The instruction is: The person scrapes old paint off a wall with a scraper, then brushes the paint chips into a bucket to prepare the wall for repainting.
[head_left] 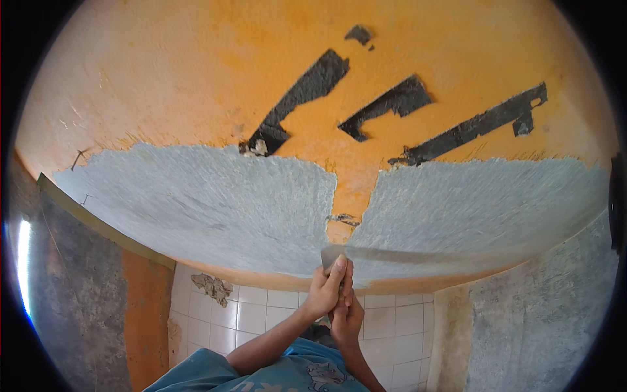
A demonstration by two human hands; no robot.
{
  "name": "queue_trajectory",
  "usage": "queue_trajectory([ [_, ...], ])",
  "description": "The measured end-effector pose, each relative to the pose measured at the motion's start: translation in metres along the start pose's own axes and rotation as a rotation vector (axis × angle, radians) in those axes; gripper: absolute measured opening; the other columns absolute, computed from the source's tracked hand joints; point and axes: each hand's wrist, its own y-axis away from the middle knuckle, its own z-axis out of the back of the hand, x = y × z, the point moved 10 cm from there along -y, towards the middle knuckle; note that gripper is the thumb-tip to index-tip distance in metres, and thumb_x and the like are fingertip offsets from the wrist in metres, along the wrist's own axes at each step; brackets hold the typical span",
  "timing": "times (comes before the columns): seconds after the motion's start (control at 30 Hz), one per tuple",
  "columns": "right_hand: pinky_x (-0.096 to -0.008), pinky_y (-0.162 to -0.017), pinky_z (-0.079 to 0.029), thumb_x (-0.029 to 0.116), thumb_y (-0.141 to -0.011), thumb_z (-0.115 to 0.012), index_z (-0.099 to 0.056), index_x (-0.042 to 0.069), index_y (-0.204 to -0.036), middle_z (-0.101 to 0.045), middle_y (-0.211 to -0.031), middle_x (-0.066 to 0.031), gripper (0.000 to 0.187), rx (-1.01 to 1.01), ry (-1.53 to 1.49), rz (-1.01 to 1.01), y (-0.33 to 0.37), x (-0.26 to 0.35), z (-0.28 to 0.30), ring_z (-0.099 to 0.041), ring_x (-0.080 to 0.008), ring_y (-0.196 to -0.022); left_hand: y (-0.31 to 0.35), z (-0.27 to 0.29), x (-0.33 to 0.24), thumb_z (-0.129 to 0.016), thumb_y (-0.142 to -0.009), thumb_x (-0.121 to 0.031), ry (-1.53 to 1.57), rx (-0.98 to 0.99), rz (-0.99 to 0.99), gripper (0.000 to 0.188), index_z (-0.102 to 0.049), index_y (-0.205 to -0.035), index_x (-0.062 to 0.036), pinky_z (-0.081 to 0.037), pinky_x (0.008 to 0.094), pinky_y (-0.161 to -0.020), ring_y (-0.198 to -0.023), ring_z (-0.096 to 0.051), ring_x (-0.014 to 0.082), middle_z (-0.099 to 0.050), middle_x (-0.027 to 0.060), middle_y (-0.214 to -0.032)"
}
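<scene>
Grey scraper [332, 251] in L/R hands [322, 294]

Two hands [321, 294] [348, 320], one scraper [332, 251], one shirt [202, 372]

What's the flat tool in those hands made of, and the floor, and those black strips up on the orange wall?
The flat tool: its blade looks like thin metal, greyish.
The floor: probably glazed ceramic tile, since pale squares meet at thin lines and shine.
The black strips: maybe tape or paint, with ragged edges; I can't be sure.
</scene>
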Motion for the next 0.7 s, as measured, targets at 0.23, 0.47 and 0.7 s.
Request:
queue_trajectory([
  [0.23,-0.0182,-0.048,-0.033,0.015,-0.096,-0.046,-0.053,0.0,-0.093,-0.05,-0.071,0.0019,0.017,-0.034,-0.098,-0.036,0.001,0.003,-0.002,-0.043,-0.0019,-0.056,-0.002,-0.002,-0.001,-0.035,-0.102,-0.035,-0.036,0.003,-0.01,0.041,-0.046,-0.077,-0.0044,-0.04,0.0228,-0.043,-0.044,-0.047,0.0098,-0.046,0.0022,-0.055],
  [0.47,-0.0183,-0.043,-0.029,0.017,-0.099,-0.045,-0.051,0.003,-0.087,-0.047,-0.066,0.0036,0.019,-0.075,-0.061,0.035,-0.001,-0.003,0.001,-0.041,-0.001,-0.051,-0.003,-0.004,0.0,-0.036,-0.102,-0.035,0.001,0.019,-0.025,0.042,-0.046,-0.075,-0.0052,-0.039,0.0227,-0.043,-0.044,-0.047,0.0093,-0.046,0.0017,-0.055],
  [0.7,-0.0178,-0.045,-0.03,0.017,-0.098,-0.045,-0.052,0.002,-0.089,-0.048,-0.068,0.0033,0.019,-0.08,-0.055,0.096,-0.005,0.002,-0.001,-0.042,-0.0009,-0.054,-0.003,-0.004,-0.006,-0.037,-0.102,-0.034,-0.058,-0.034,-0.043,0.042,-0.046,-0.074,-0.0054,-0.038,0.0226,-0.043,-0.044,-0.046,0.0084,-0.046,0.0011,-0.053],
])
